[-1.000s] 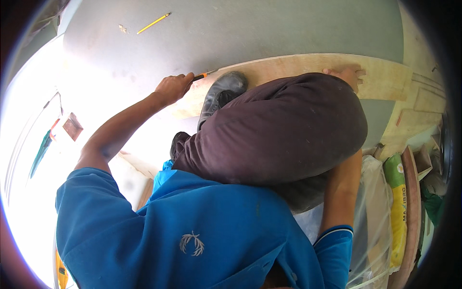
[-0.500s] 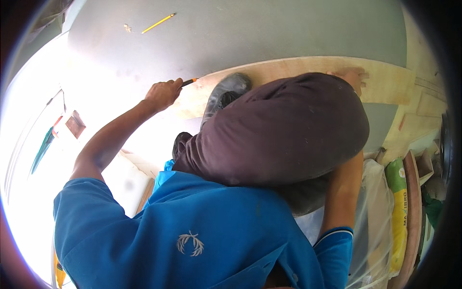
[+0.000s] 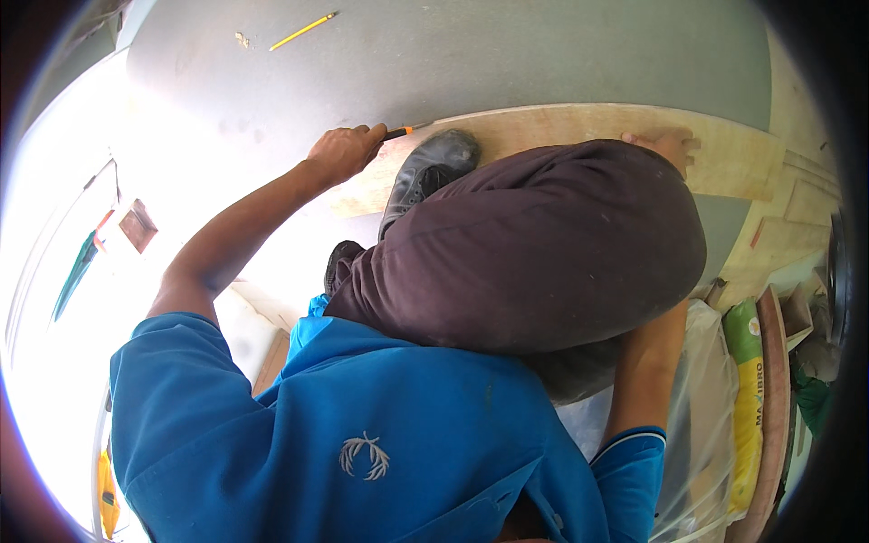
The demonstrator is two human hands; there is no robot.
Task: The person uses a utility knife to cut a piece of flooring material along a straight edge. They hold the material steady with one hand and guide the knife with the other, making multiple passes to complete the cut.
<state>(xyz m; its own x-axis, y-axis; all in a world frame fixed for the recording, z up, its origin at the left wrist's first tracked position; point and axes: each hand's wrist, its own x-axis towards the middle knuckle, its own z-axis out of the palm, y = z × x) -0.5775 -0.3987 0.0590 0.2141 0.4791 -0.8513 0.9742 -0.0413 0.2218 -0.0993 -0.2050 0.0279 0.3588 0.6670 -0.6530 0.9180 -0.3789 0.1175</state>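
Note:
My left hand is closed round a utility knife with a black and orange handle. Its thin blade points right and meets the far edge of a pale wooden board, which lies on a large grey sheet. Toward the board's right end, my right hand rests on the wood with fingers stretched out; my bent knee hides part of it. My shoe stands on the board between the two hands.
A yellow pencil lies on the grey sheet at the far left, with small crumbs beside it. At right stand a green and yellow bag, clear plastic sheeting and a curved wooden piece. Glare washes out the left side.
My left hand has moved to the right and slightly away, carrying the knife along the board's far edge. My right hand stays on the board.

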